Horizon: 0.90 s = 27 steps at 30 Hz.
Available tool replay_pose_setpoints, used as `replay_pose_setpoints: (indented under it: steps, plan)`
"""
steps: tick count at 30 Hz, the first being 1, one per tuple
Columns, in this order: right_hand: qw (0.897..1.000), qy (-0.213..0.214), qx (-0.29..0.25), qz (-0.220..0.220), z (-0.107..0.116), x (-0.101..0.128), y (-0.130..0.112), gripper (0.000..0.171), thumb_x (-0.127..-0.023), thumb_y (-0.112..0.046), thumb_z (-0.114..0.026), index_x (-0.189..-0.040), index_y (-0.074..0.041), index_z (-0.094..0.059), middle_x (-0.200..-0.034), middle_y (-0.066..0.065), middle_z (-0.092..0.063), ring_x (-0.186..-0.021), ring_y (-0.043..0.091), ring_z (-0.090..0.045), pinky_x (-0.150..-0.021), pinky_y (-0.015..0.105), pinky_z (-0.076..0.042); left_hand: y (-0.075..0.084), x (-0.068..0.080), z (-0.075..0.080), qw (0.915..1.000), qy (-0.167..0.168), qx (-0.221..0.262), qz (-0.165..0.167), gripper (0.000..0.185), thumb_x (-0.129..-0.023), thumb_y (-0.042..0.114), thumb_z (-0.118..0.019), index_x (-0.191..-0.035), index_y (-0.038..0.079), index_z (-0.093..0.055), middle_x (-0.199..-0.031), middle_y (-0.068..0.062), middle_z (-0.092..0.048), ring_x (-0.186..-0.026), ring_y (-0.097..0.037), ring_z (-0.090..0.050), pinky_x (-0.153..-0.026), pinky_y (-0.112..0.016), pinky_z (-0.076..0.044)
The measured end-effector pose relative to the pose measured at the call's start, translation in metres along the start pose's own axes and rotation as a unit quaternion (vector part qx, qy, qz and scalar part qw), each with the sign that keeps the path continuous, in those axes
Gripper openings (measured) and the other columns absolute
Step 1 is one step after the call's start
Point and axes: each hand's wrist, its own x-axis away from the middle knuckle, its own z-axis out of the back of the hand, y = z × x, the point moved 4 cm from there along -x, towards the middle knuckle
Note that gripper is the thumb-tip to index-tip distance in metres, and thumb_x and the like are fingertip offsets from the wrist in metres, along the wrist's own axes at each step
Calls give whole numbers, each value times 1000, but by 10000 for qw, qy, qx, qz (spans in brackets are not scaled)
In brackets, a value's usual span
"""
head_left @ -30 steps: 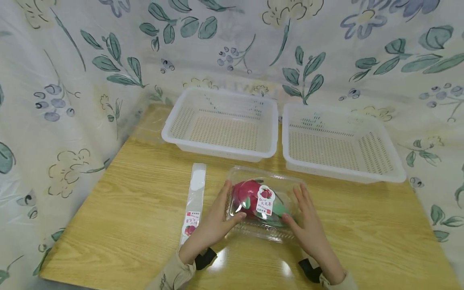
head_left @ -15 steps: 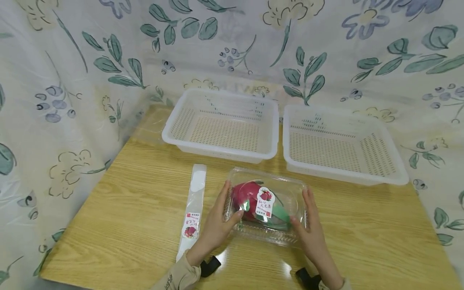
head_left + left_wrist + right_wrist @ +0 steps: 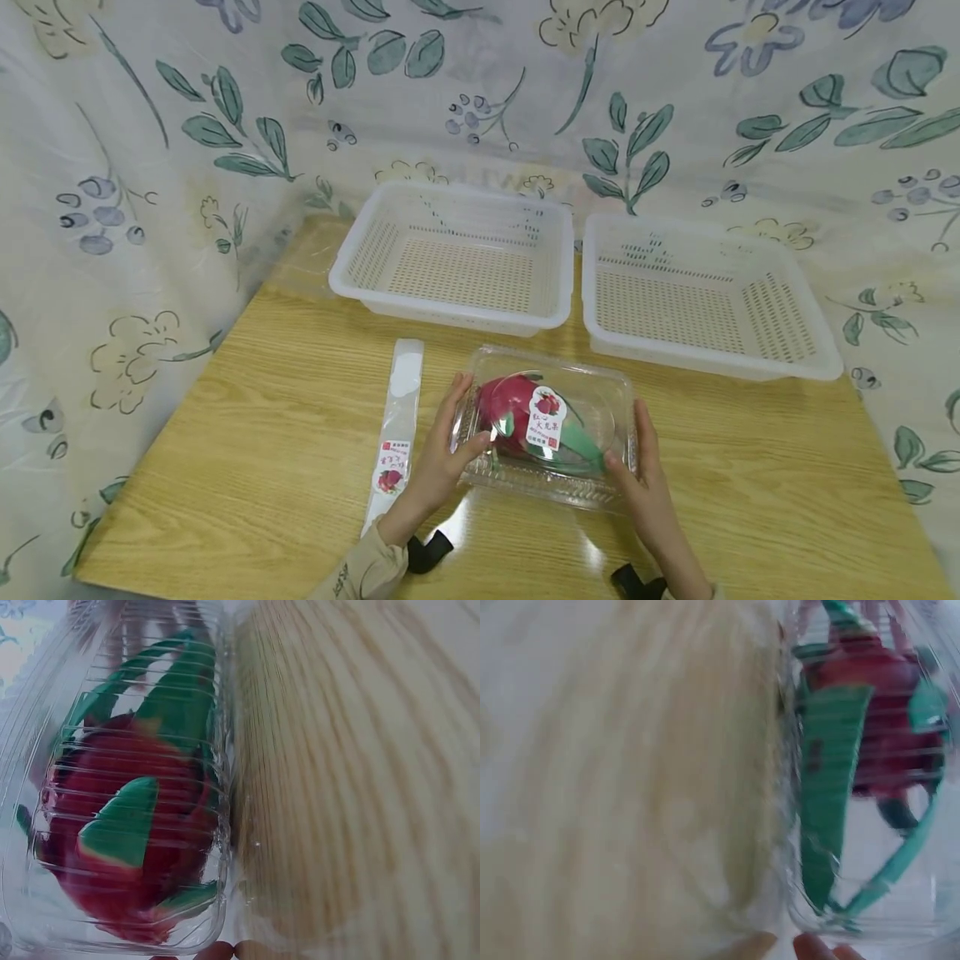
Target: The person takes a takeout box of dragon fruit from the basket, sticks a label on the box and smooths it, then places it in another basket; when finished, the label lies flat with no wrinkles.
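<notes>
A clear plastic clamshell box (image 3: 592, 392) holds a red dragon fruit (image 3: 510, 408) with green scales and a white label (image 3: 546, 414) on the lid. It is near the front middle of the wooden table (image 3: 262, 417). My left hand (image 3: 459, 425) grips the box's left end, thumb on the lid. At the right end my right hand (image 3: 628, 433) grips it the same way. The left wrist view shows the fruit (image 3: 127, 825) through the ribbed plastic, with fingertips (image 3: 217, 950) at the bottom edge. The right wrist view is blurred; the box (image 3: 870, 750) fills its right side.
Two empty white perforated baskets stand side by side at the back, left basket (image 3: 450, 312) and right basket (image 3: 705, 360). A long clear plastic sleeve (image 3: 397, 417) with a fruit sticker lies left of the box. Floral curtains close in the table on three sides.
Both hands have slid outward from the lid to the two ends of the box. The box has shifted slightly left and looks a little raised.
</notes>
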Motion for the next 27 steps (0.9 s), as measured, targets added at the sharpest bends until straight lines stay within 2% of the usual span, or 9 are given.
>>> replay_pose_setpoints:
  steps: [7,13,16,18,20,21,24,27]
  plan:
    - [9978,290,-587,-28,-2,2,3,75,-95,-3,-46,-157,-13,-5,-163,17,3,-147,44,4,-113,69,4,3,0,-2,9996,-64,135,-225,73,-93,17,-57,-155,17,-20,-164,-15,-5,-149,-41,-7,-111,-73,-5]
    - [9949,308,-948,-167,-3,2,4,73,-96,-3,-42,-157,-12,-3,-164,15,6,-148,42,7,-115,66,7,7,-1,-5,9996,-8,58,-292,75,-92,15,-56,-156,18,-17,-163,-9,-16,-149,-38,-12,-114,-69,-8]
    - [9931,291,-1090,-319,-2,3,2,72,-97,-4,-41,-157,-15,-2,-164,14,8,-147,41,7,-120,55,4,9,-3,-8,9994,7,21,-346,74,-92,14,-56,-156,16,-18,-163,-11,-18,-149,-38,-12,-115,-68,-8]
    - [9928,309,-1090,-389,0,4,-1,72,-98,-4,-41,-157,-17,-2,-164,13,9,-147,40,4,-123,36,-6,13,-4,-11,9992,10,14,-412,74,-92,14,-57,-155,14,-18,-162,-13,-19,-149,-39,-13,-115,-68,-8]
    - [9930,299,-1078,-381,4,5,-4,72,-99,-5,-41,-157,-17,-1,-164,12,9,-148,38,1,-116,15,-16,18,-5,-13,9988,12,5,-493,74,-92,14,-57,-155,11,-19,-161,-16,-19,-148,-41,-14,-115,-68,-9]
    - [9930,292,-1092,-343,6,5,-5,71,-99,-5,-41,-157,-17,-1,-164,13,10,-148,35,-3,-112,10,-22,21,-6,-15,9986,13,10,-526,74,-91,14,-57,-155,10,-19,-161,-17,-20,-148,-41,-14,-115,-68,-9]
    - [9935,299,-1091,-153,14,6,-10,70,-99,-5,-39,-157,-15,-2,-162,19,7,-143,19,-24,-97,8,-40,30,-8,-20,9983,-10,72,-582,74,-91,13,-58,-154,8,-20,-160,-19,-20,-148,-42,-15,-115,-67,-10]
    - [9919,233,-1251,56,23,6,-15,67,-100,-4,-37,-157,-14,-2,-160,25,6,-128,-2,-37,-89,12,-48,40,-10,-25,9983,-28,201,-553,76,-89,10,-58,-154,6,-19,-160,-20,-19,-148,-42,-14,-116,-65,-11]
